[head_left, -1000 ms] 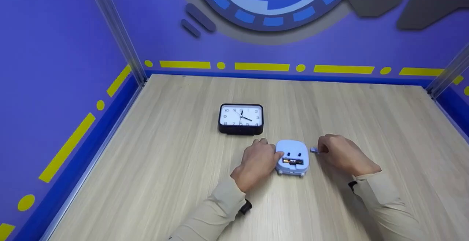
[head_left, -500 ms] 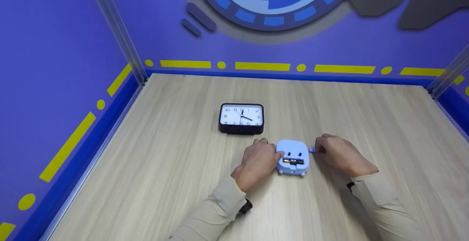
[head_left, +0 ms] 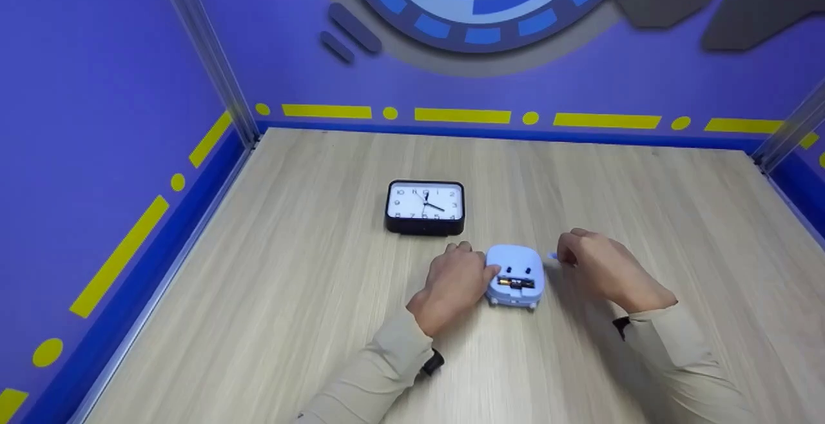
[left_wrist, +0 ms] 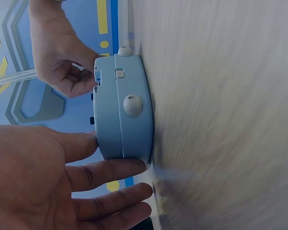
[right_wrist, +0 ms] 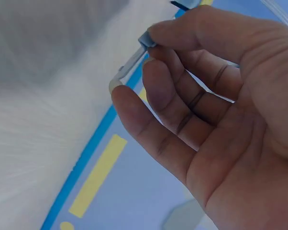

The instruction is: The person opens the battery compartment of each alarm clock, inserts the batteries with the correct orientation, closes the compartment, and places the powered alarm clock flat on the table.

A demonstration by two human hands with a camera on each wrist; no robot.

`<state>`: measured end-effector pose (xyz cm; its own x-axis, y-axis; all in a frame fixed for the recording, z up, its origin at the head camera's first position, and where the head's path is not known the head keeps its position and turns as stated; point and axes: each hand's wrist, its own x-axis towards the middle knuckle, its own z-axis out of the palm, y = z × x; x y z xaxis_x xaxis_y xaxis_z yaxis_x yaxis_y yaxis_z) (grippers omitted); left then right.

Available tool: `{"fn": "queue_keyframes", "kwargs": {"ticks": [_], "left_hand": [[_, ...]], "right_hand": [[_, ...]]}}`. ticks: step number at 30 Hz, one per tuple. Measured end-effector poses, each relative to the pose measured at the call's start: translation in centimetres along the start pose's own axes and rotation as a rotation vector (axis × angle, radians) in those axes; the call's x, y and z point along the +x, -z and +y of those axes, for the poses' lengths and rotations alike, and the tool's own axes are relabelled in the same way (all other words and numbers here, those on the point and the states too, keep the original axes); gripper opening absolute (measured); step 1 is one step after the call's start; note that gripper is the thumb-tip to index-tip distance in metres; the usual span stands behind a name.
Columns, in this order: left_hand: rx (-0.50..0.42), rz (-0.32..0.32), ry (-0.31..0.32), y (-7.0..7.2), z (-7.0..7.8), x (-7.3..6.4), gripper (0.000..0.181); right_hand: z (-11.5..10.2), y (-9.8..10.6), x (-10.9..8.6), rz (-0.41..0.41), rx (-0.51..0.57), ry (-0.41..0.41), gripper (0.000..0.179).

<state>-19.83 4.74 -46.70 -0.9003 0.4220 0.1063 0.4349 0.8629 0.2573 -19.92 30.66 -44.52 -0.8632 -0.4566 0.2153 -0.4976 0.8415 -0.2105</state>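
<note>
A light blue alarm clock (head_left: 514, 255) lies on its front on the table, back facing up. Its battery compartment is uncovered and one battery (head_left: 515, 283) shows inside. My left hand (head_left: 453, 285) grips the clock's left side; in the left wrist view the thumb presses the back and the index finger lies along the side of the casing (left_wrist: 108, 120). To the right of the clock, apart from it, my right hand (head_left: 602, 266) pinches a small light blue battery cover (right_wrist: 130, 63). Thumb and fingers hide much of that cover in the head view.
A black rectangular clock (head_left: 425, 202) with a white dial stands behind my left hand. Purple panels (head_left: 470, 92) with yellow marks wall the wooden table (head_left: 309, 237) at the back and sides.
My right hand first moves slightly left, bringing the battery cover close to the blue clock, then back right and a little farther away. The left hand and the clock stay in place.
</note>
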Motion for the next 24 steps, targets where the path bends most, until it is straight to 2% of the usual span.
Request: {"fn": "queue_keyframes", "kwargs": {"ticks": [5,15,20,24], "left_hand": [[0.010,0.006,-0.009,0.1,0.0,-0.1,0.037],[-0.017,-0.025,0.000,0.4,0.1,-0.1,0.039],[-0.020,-0.045,0.011,0.3,0.1,0.1,0.038],[-0.005,-0.036,0.011,0.2,0.1,0.1,0.039]], "right_hand": [[-1.1,0.8,0.0,0.036,-0.014,0.061,0.029],[-3.4,1.4,0.2,0.084,-0.010,0.120,0.027],[-4.7,1.3,0.1,0.073,-0.024,0.149,0.027],[-5.5,0.9,0.2,0.059,-0.021,0.166,0.027]]}}
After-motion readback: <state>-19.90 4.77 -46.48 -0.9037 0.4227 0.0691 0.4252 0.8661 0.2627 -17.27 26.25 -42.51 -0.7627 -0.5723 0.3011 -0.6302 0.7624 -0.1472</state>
